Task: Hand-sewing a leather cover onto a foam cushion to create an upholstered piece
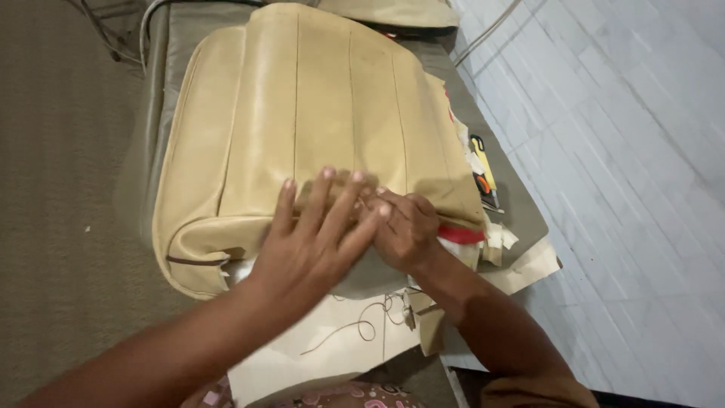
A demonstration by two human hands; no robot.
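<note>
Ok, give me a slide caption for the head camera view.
Both hands, left hand and right hand, press on the near edge of a tan seat cover on a table.

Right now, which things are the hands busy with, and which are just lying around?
Busy with:
- tan seat cover, pressed by the left hand and gripped at its near edge by the right hand

Lying around:
- yellow and black tool
- paper pattern sheet
- loose thread
- second tan cushion

An upholstery workshop: tan seat cover (317, 113) (stitched panels), paper patterns (340, 340), thread (362, 325).
</note>
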